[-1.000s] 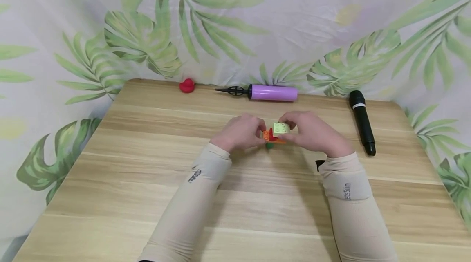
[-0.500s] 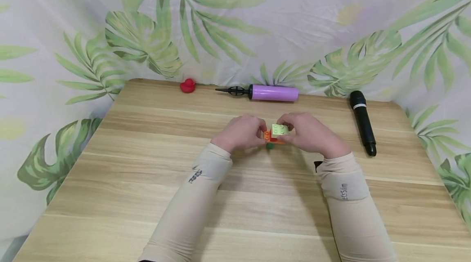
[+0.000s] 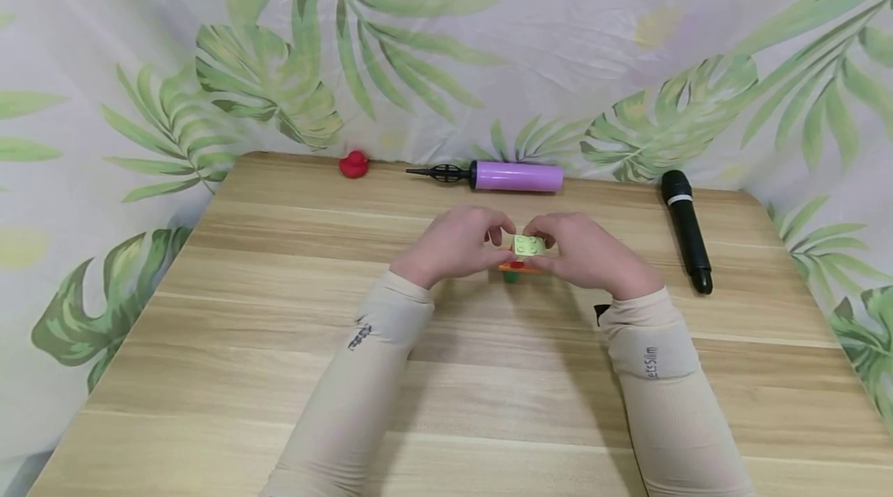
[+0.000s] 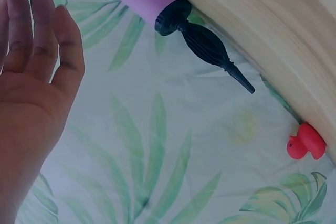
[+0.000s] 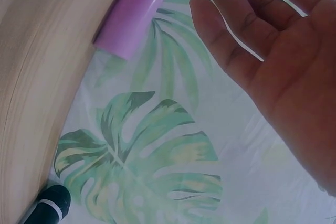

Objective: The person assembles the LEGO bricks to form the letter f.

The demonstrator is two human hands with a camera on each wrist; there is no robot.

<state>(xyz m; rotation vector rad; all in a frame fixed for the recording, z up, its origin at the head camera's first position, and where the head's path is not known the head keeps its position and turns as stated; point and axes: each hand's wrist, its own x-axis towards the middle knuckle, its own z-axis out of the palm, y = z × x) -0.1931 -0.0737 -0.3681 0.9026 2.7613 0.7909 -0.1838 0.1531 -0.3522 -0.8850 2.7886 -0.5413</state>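
A pale yellow-green toy building brick (image 3: 529,244), studs upward, tops a small stack near the table's middle. Beneath it show a bit of red brick (image 3: 517,264), an orange piece (image 3: 532,270) and a green piece (image 3: 512,277), mostly covered by the hands. My right hand (image 3: 593,255) pinches the pale brick from the right between thumb and fingers. On the other side, my left hand (image 3: 455,246) has thumb and index finger at that brick's left corners, seemingly pinching it. Both wrist views show the left palm (image 4: 31,103) and right palm (image 5: 294,66), not the stack.
Along the wooden table's (image 3: 279,264) back edge lie a red rubber duck (image 3: 354,164) and a purple hand pump (image 3: 518,176) with a black nozzle. A black microphone (image 3: 687,233) lies at the right. Behind hangs a leaf-patterned cloth (image 3: 432,55).
My left hand has shifted from the orange piece up to the pale brick's left side. My right hand has moved slightly left with the pale brick, which sits over the red one.
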